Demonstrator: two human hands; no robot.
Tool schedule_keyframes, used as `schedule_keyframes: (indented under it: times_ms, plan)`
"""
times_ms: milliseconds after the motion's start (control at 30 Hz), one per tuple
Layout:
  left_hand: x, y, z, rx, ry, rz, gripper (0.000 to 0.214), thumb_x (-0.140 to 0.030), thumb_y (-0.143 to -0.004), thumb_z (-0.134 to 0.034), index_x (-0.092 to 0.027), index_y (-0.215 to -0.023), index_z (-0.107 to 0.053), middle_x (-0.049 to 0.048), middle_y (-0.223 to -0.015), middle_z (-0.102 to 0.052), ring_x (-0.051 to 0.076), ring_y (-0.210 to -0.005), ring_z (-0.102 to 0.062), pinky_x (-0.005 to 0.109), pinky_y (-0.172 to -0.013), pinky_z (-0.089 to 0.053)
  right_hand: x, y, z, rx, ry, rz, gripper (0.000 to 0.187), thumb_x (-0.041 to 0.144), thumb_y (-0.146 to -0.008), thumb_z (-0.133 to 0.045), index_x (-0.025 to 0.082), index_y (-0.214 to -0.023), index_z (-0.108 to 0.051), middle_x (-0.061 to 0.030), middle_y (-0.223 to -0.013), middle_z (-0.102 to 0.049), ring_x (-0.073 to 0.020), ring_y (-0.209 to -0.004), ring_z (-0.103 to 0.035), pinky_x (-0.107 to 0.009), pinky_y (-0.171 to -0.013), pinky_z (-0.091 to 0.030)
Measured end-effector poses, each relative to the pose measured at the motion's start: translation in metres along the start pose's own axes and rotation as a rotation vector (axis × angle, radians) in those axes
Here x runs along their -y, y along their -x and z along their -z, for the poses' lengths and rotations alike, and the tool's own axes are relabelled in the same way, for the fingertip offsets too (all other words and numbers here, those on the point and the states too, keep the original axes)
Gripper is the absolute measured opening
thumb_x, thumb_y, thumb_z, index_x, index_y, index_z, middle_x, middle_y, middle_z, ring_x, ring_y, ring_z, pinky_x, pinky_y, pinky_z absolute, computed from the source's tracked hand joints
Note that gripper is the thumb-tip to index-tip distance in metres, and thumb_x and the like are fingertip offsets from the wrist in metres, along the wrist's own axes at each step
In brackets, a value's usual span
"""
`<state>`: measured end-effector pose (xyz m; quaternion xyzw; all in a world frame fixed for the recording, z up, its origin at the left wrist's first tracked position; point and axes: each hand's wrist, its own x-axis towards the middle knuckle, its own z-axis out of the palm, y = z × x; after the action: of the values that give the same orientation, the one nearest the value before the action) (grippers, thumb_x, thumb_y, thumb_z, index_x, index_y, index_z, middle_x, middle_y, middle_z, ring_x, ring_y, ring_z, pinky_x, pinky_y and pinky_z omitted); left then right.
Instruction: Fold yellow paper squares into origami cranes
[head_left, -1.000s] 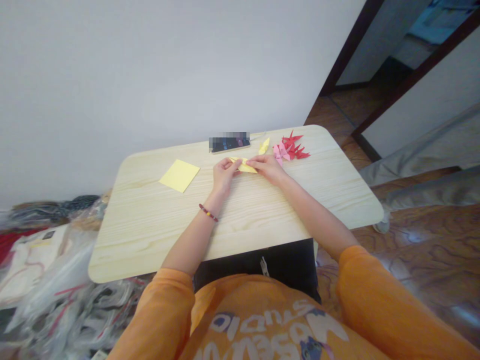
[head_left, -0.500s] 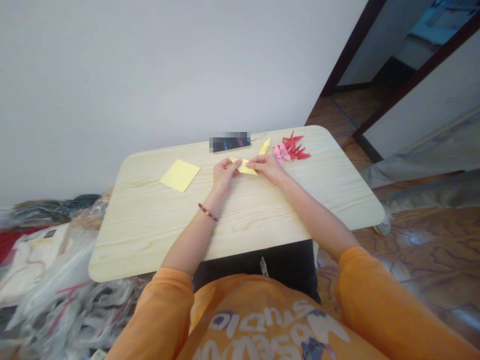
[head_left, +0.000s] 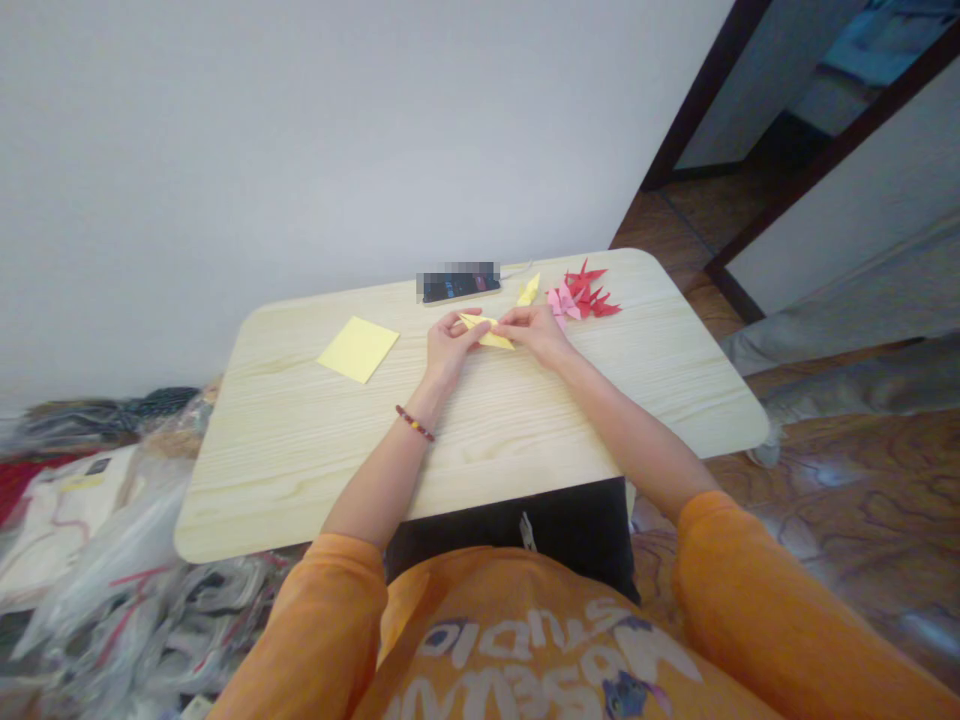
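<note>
Pale tabletop (head_left: 517,430) under both hands (head_left: 448,348) (head_left: 541,335), pinch-tight on folded yellow paper (head_left: 496,341)

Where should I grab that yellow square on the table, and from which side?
Probably pinch the yellow square by its near corner, coming from the near side of the table: it lies flat, turned like a diamond, so that corner juts out for a fingertip to lift.

The left hand (head_left: 445,350) slid its thumb (head_left: 475,332) toward three o'clock over the folded yellow paper (head_left: 498,341), narrowing the gap to the right hand's (head_left: 538,332) fingertips. Its fingers (head_left: 453,320) also reached slightly farther toward two o'clock, along the paper's far edge.
</note>
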<state>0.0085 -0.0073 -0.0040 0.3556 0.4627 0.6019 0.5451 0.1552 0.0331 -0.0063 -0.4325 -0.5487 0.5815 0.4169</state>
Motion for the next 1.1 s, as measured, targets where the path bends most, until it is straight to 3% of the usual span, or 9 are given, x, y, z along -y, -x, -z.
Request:
schedule_keyframes:
  times_ms: [167, 333, 567, 667, 867, 1100]
  plan:
    - [0.001, -0.002, 0.0, -0.07, 0.048, -0.049, 0.043, -0.025, -0.049, -0.082, -0.017, -0.088, -0.065, -0.0018, -0.069, -0.069, 0.011, -0.063, -0.063, 0.025, -0.066, -0.05, 0.005, 0.001, 0.0, 0.066, 0.015, -0.004, 0.033, 0.041, -0.053, -0.081, 0.016, -0.066, -0.065, -0.0008, -0.063, -0.066, -0.0094, -0.057, -0.053, -0.023, -0.054, -0.042]
    - [-0.002, -0.003, -0.001, -0.104, 0.099, -0.002, 0.039, -0.021, -0.049, -0.08, -0.017, -0.085, -0.067, -0.0018, -0.069, -0.068, 0.011, -0.065, -0.062, 0.025, -0.068, -0.049, 0.006, 0.0, -0.001, 0.1, 0.044, -0.001, 0.036, 0.048, -0.057, -0.078, 0.017, -0.068, -0.064, -0.0014, -0.064, -0.065, -0.0098, -0.056, -0.051, -0.023, -0.05, -0.039]
    - [-0.005, -0.004, 0.0, -0.066, 0.09, 0.053, 0.037, -0.019, -0.054, -0.075, -0.017, -0.09, -0.07, 0.0, -0.074, -0.068, 0.012, -0.071, -0.063, 0.027, -0.073, -0.05, 0.006, 0.002, 0.001, -0.027, 0.023, 0.076, 0.037, 0.041, -0.053, -0.082, 0.016, -0.076, -0.067, -0.003, -0.068, -0.068, -0.0142, -0.064, -0.061, -0.028, -0.064, -0.049]
    - [-0.006, -0.005, 0.003, -0.055, 0.058, 0.078, 0.04, -0.019, -0.055, -0.073, -0.018, -0.095, -0.07, -0.0008, -0.073, -0.067, 0.012, -0.072, -0.063, 0.025, -0.071, -0.049, 0.008, 0.003, 0.001, -0.009, 0.026, 0.131, 0.037, 0.037, -0.058, -0.08, 0.017, -0.087, -0.067, -0.0004, -0.064, -0.066, -0.0142, -0.063, -0.062, -0.028, -0.064, -0.049]
    - [-0.01, -0.003, 0.005, 0.017, 0.03, 0.113, 0.043, -0.028, -0.064, -0.071, -0.02, -0.106, -0.067, 0.0016, -0.081, -0.07, 0.013, -0.071, -0.064, 0.025, -0.062, -0.051, 0.006, 0.003, 0.004, 0.005, 0.051, 0.203, 0.027, 0.032, -0.061, -0.078, 0.017, -0.081, -0.068, -0.0001, -0.064, -0.066, -0.0139, -0.063, -0.062, -0.029, -0.065, -0.051]
    - [-0.002, -0.004, 0.007, 0.017, -0.101, -0.021, 0.051, -0.027, -0.054, -0.082, -0.018, -0.102, -0.066, -0.0052, -0.057, -0.062, 0.008, -0.053, -0.057, 0.022, -0.058, -0.05, 0.004, 0.002, 0.005, -0.016, 0.111, 0.259, 0.027, 0.037, -0.062, -0.078, 0.018, -0.081, -0.074, -0.0052, -0.077, -0.073, -0.0179, -0.073, -0.067, -0.033, -0.072, -0.054]
